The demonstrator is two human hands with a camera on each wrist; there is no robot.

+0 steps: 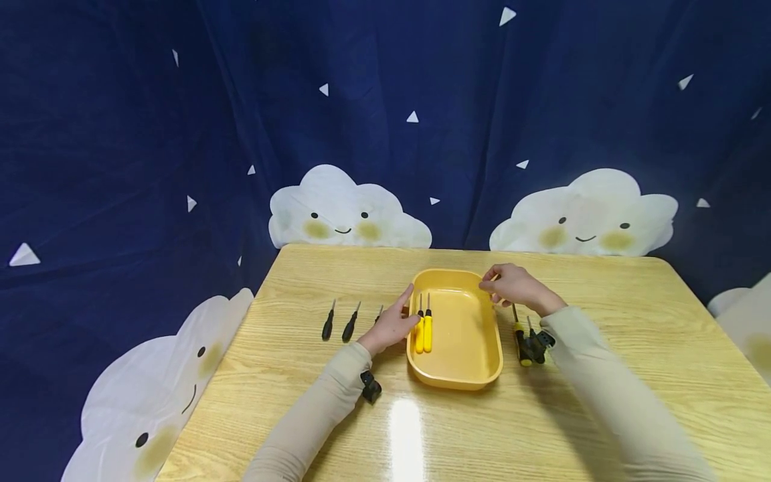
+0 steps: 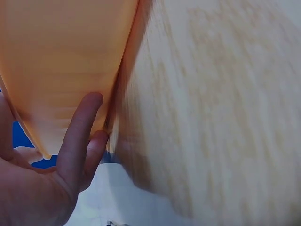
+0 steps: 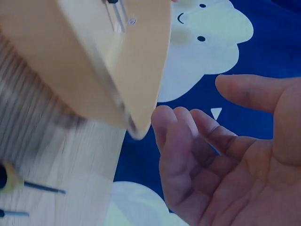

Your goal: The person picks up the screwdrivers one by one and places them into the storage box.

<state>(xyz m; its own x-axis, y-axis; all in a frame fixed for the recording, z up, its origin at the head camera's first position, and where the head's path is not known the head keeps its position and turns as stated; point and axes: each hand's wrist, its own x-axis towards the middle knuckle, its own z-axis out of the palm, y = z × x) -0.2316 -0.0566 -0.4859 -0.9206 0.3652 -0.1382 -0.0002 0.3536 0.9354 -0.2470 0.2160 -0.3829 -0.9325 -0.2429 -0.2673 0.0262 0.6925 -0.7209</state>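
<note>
My left hand (image 1: 391, 328) holds the left wall of a yellow plastic tray (image 1: 464, 348), thumb over the rim and fingers along the outside. In the left wrist view the fingers (image 2: 80, 132) lie nearly straight against the outer wall (image 2: 42, 61). Inside the tray, by the thumb, two yellow-handled screwdrivers (image 1: 427, 333) lie side by side. My right hand (image 1: 515, 284) hovers at the tray's far right corner. The right wrist view shows its fingers (image 3: 171, 160) loosely bent beside that corner (image 3: 136, 129), the thumb apart and nothing held.
Left of the tray, black-handled screwdrivers (image 1: 349, 329) lie in a row, one partly behind the left hand. A black-and-yellow screwdriver (image 1: 521, 348) lies right of the tray, with another tool partly hidden by the right wrist camera. A dark blue cloud-print curtain (image 1: 458, 134) hangs behind the wooden table (image 1: 337, 274).
</note>
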